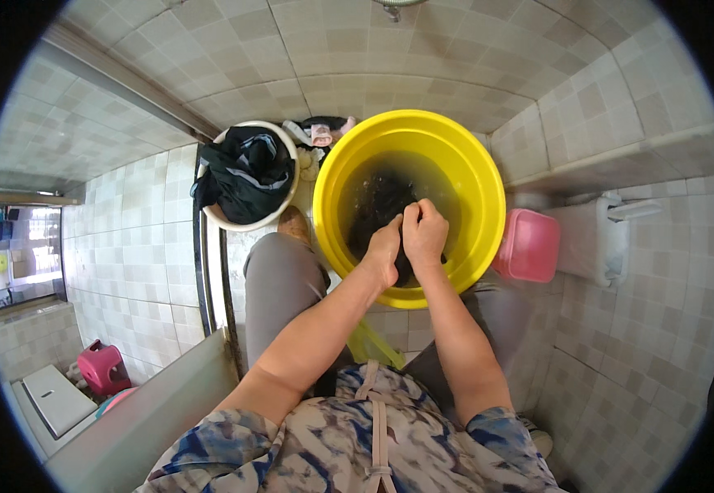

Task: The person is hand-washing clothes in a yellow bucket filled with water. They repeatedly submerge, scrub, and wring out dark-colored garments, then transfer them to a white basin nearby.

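Between my knees stands a large yellow plastic tub with murky grey water in it. A dark, wet piece of clothing lies partly under the water. My left hand grips the dark fabric at the tub's near side. Right beside it, my right hand has its fingers curled tightly on the same cloth. Both hands are close together above the water, and a fold of the fabric hangs down between the wrists. The shape of the garment is hidden by the water.
Left of the tub, a white basin holds dark clothes. Small garments lie by the wall. A pink plastic bin and a whitish container stand at right. A glass panel and pink stool are at lower left.
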The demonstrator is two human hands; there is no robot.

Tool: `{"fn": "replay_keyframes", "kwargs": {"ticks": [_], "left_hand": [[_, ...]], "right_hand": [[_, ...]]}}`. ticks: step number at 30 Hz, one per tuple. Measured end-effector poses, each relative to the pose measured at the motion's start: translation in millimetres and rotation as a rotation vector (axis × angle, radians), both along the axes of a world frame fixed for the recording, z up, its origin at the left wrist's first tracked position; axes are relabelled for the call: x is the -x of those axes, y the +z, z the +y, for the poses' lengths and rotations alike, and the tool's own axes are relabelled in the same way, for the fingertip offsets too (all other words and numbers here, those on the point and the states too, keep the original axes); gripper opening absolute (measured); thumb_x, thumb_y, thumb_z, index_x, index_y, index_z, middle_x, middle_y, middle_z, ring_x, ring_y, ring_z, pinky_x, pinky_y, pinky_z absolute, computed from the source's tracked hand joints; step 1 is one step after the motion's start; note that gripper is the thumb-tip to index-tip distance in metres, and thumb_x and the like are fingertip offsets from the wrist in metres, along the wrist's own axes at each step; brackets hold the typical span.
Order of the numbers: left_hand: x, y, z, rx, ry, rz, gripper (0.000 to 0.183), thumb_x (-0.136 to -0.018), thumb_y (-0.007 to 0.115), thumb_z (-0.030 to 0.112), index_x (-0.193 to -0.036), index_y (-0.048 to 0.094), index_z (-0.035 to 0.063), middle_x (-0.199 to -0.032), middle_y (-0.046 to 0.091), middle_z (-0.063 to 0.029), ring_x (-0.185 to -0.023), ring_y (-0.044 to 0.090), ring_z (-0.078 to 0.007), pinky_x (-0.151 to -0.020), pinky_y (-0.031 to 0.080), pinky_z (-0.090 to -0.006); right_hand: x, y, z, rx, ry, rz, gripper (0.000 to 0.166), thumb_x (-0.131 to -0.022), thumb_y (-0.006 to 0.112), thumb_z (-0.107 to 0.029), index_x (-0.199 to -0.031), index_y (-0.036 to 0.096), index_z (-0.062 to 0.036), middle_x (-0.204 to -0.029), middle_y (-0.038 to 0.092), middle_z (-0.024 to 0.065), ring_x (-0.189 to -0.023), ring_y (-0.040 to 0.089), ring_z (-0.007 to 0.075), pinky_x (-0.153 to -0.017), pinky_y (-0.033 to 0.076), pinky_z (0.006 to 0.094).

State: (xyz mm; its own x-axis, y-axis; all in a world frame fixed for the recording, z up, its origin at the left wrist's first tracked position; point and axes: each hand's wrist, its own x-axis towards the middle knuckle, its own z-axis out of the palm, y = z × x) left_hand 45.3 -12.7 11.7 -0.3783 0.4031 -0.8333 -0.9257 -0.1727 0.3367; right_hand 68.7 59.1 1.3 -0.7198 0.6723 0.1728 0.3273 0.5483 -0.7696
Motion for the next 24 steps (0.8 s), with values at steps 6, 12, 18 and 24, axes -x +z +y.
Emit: {"fn": "replay_keyframes", "kwargs": {"ticks": [6, 12, 18, 24], "left_hand": [[13.6, -67.2, -22.0, 0.185, -0.091, 0.346, 0.035, -0.093, 0.041, 0.037, -0.087, 0.056, 0.0067, -0.085, 0.06, -0.0086, -0.075, 0.056, -0.0221, -0.064, 0.046, -0.0344], [5.5, -0.8, -0.6, 0.158, -0.16, 0.064, 0.043, -0.091, 0.048, 0.041, -0.114, 0.057, 0.0061, -0.112, 0.059, -0.0078, -0.1, 0.054, -0.0167, -0.084, 0.041, -0.0314], [21.5, -25.7, -8.0, 0.222, 0.001, 0.749, 0.037, -0.093, 0.049, 0.032, -0.073, 0.057, 0.0013, -0.063, 0.048, -0.0029, -0.062, 0.045, -0.0099, -0.059, 0.04, -0.029], [18.7, -33.4, -11.7, 0.425, -0.116, 0.997, 0.047, -0.094, 0.043, 0.039, -0.064, 0.053, 0.0037, -0.057, 0.049, -0.0044, -0.055, 0.047, -0.0157, -0.055, 0.04, -0.0309]], "right_hand": [[-23.6, 24.2, -55.1, -0.021, 0.331, 0.074, 0.017, -0.077, 0.055, -0.014, -0.064, 0.049, -0.0054, -0.055, 0.052, 0.0179, -0.05, 0.055, 0.0371, -0.047, 0.043, 0.0419], [4.7, -2.1, 15.0, 0.265, 0.085, -0.227, 0.028, -0.084, 0.049, -0.027, -0.092, 0.059, -0.0019, -0.089, 0.062, 0.0199, -0.089, 0.059, 0.0338, -0.077, 0.044, 0.0421], [-17.4, 10.2, 21.8, 1.066, 0.222, -0.334, 0.032, -0.089, 0.052, -0.03, -0.097, 0.061, 0.0002, -0.094, 0.057, 0.0047, -0.089, 0.049, 0.0138, -0.078, 0.038, 0.0273], [-27.9, 35.0, 17.8, 0.9, 0.394, -0.181, 0.016, -0.082, 0.066, -0.02, -0.077, 0.059, -0.0065, -0.069, 0.047, -0.0067, -0.065, 0.04, 0.0047, -0.059, 0.032, 0.0204]]}}
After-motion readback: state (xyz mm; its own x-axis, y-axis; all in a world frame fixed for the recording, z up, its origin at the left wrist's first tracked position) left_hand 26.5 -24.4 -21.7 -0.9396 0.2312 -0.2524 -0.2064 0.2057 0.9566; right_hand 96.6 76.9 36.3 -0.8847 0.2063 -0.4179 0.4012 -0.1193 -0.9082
